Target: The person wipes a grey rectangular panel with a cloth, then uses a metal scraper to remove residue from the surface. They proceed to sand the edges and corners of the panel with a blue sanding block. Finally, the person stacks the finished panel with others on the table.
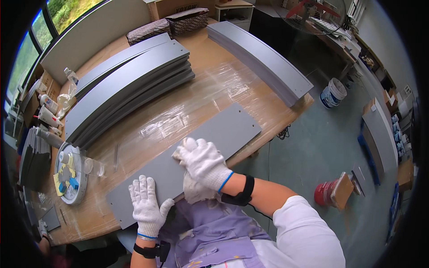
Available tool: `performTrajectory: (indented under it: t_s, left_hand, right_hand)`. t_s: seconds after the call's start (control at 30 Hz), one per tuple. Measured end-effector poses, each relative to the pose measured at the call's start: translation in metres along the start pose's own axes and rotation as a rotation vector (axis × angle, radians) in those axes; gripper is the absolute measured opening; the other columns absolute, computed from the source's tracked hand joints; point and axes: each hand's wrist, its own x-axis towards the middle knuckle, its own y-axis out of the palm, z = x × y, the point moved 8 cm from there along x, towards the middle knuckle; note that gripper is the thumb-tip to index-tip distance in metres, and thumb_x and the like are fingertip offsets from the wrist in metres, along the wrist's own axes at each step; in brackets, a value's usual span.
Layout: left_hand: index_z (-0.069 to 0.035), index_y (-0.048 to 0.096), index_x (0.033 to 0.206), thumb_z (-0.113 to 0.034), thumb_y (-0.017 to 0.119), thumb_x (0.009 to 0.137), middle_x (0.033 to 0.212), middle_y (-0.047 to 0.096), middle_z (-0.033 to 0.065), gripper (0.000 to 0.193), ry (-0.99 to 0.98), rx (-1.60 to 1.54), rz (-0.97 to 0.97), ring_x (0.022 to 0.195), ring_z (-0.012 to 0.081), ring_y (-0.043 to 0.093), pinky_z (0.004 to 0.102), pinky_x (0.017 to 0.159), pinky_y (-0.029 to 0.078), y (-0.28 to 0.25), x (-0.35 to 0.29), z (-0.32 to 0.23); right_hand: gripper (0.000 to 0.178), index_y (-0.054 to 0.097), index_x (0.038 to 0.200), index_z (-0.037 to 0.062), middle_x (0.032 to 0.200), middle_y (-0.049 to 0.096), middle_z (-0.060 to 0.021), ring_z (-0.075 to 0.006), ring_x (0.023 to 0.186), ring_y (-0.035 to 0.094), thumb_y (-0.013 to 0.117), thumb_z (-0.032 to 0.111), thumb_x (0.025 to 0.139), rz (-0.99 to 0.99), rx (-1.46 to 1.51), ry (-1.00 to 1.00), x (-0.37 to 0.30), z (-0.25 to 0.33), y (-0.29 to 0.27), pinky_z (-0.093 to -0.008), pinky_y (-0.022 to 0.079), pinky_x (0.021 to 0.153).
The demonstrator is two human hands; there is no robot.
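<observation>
A flat grey panel (223,129) with small holes near its ends lies along the table's near edge. My left hand (148,203), in a white knitted glove with a blue cuff, rests on the panel's left part with fingers stretched out. My right hand (204,163), gloved the same way, is closed on a whitish cloth (199,190) near the panel's middle. The cloth is pressed to the surface and its loose end hangs over the near edge. Part of the cloth is hidden under the right hand.
Stacked grey panels (129,76) lie at the far left, another stack (261,58) at the far right. A round tray (80,196) holds blue blocks, yellow pieces and a bottle. Buckets (333,93) stand on the floor. Another person's gloved hand (43,228) shows at lower left.
</observation>
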Motion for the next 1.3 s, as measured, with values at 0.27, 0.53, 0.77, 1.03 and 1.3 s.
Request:
performTrajectory:
  t_s: [0.27,0.53,0.77,1.03,1.3]
  left_hand:
    - [0.000,0.042,0.146,-0.058,0.077,0.068,0.152,0.037,0.0257,0.103,0.088,-0.014,0.021,0.143,0.0449,0.030,0.0557,0.120,0.016,0.003,0.033,-0.050]
    - [-0.003,0.046,0.142,-0.056,0.080,0.066,0.148,0.042,0.0248,0.099,0.170,-0.087,0.035,0.141,0.0446,0.034,0.0579,0.120,0.017,0.004,0.052,-0.071]
    - [-0.003,0.051,0.138,-0.053,0.081,0.066,0.146,0.044,0.0251,0.093,0.161,-0.119,0.015,0.139,0.0460,0.036,0.0583,0.119,0.019,0.003,0.053,-0.072]
    - [0.004,0.042,0.144,-0.057,0.076,0.071,0.151,0.037,0.0271,0.100,0.116,-0.052,0.027,0.143,0.0440,0.031,0.0544,0.121,0.017,0.012,0.042,-0.055]
    - [-0.001,0.029,0.153,-0.051,0.079,0.067,0.158,0.027,0.0247,0.111,-0.145,0.073,0.049,0.147,0.0424,0.024,0.0516,0.122,0.015,-0.008,-0.049,0.055]
  right_hand:
    - [0.024,0.060,0.104,0.0047,0.102,0.055,-0.0138,-0.0295,0.092,0.057,0.060,0.024,0.090,-0.184,-0.305,0.141,-0.041,-0.123,-0.043,-0.0430,0.050,0.080]
    - [0.024,0.062,0.105,0.0080,0.101,0.056,-0.0126,-0.0306,0.093,0.058,0.062,0.025,0.089,-0.121,-0.275,0.216,-0.028,-0.161,-0.051,-0.0421,0.051,0.079]
    - [0.035,0.060,0.113,0.0019,0.102,0.056,-0.0134,-0.0288,0.095,0.058,0.063,0.024,0.087,-0.046,-0.338,0.329,-0.017,-0.180,-0.044,-0.0403,0.051,0.077]
    - [0.043,0.060,0.125,0.0061,0.122,0.055,-0.0130,-0.0285,0.111,0.055,0.059,0.027,0.087,0.064,0.000,-0.348,0.009,0.046,0.024,-0.0401,0.046,0.092]
    - [0.034,0.057,0.123,0.0090,0.111,0.057,-0.0122,-0.0302,0.099,0.059,0.057,0.024,0.092,-0.203,-0.444,0.291,0.024,-0.182,-0.038,-0.0411,0.051,0.083]
